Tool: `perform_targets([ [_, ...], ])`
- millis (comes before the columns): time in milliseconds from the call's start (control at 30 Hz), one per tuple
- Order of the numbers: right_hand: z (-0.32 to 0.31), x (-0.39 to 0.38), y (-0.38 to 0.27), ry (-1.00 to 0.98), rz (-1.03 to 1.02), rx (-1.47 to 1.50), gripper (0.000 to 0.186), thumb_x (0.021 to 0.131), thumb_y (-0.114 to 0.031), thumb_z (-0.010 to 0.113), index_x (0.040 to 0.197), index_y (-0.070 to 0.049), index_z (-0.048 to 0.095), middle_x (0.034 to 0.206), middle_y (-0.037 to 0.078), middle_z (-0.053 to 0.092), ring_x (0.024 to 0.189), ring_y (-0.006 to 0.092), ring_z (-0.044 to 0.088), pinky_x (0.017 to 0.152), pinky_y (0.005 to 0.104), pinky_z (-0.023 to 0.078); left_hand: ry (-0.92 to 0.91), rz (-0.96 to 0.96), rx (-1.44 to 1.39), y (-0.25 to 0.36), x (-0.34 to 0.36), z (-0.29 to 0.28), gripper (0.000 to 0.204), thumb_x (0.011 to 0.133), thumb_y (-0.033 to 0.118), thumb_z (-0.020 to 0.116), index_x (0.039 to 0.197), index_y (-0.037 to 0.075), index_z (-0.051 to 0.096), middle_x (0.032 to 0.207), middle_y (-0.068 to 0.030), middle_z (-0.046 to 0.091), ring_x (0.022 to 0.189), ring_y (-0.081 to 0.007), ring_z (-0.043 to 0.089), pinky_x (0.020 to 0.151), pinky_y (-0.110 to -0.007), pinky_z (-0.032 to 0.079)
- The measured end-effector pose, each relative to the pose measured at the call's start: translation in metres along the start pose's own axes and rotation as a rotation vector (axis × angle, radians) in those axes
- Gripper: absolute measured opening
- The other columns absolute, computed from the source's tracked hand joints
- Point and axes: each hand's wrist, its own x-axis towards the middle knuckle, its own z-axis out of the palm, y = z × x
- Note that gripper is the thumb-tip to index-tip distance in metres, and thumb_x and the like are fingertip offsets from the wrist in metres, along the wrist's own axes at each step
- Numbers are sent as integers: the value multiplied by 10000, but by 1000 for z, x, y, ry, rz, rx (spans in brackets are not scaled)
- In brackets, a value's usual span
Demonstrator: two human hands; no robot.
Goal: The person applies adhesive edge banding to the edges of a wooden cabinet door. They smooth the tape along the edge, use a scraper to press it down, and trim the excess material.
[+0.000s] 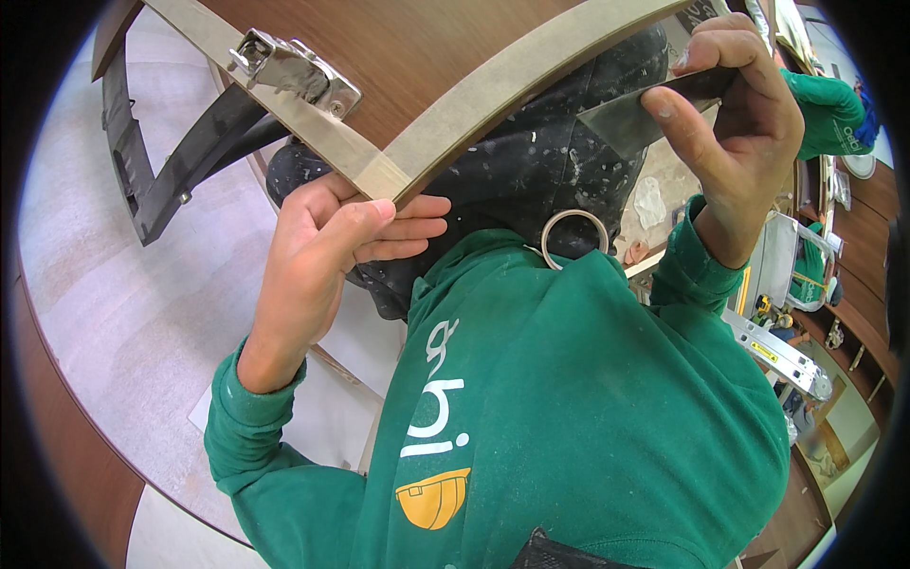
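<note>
My left hand [327, 237] pinches the corner of a brown wood-grain panel [408, 57], thumb on top and fingers reaching beneath. Pale tape-like strips [512, 71] run along the panel's edges and meet at that corner. A metal hinge [299, 76] is mounted near one edge. Raised to the right of the panel, my right hand [739, 123] grips a thin, flat metal scraper blade [621, 123] between thumb and fingers. The blade's pointed corner faces the panel without touching it. A roll of tape [547, 237] shows as a ring against my dark trousers.
At the left, a black angled frame [156, 204] stands by a large pale surface [114, 313] with a curved brown edge. A person in a green top [825, 109] is at the upper right. Below, a metal ladder-like piece [777, 356] lies among tools.
</note>
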Motion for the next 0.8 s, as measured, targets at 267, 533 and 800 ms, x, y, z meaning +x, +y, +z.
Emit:
perform_targets([
  [267, -5, 0, 0, -6, -19, -9, 341, 748, -69, 828, 987, 7, 596, 999, 61, 547, 873, 115, 537, 749, 214, 422, -19, 37, 102, -13, -9, -18, 501, 870, 244, 632, 1193, -131, 559, 1096, -275, 684, 919, -291, 724, 813, -343, 585],
  [533, -3, 0, -3, -2, 23, 7, 323, 746, -37, 817, 980, -1, 598, 991, 57, 542, 869, 110, 531, 750, 208, 420, 606, 1069, 862, -44, -19, -2, 374, 665, -5, 886, 1011, 45, 753, 885, -58, 675, 753, -189, 619, 660, -285, 499],
  [800, -5, -3, -15, 23, 16, -54, 330, 740, -107, 822, 955, -15, 590, 974, 48, 531, 859, 116, 522, 746, 217, 415, 614, 1260, 1012, -51, 1, -2, 322, 678, 18, 875, 978, 53, 766, 848, -30, 660, 773, -203, 598, 684, -312, 483],
])
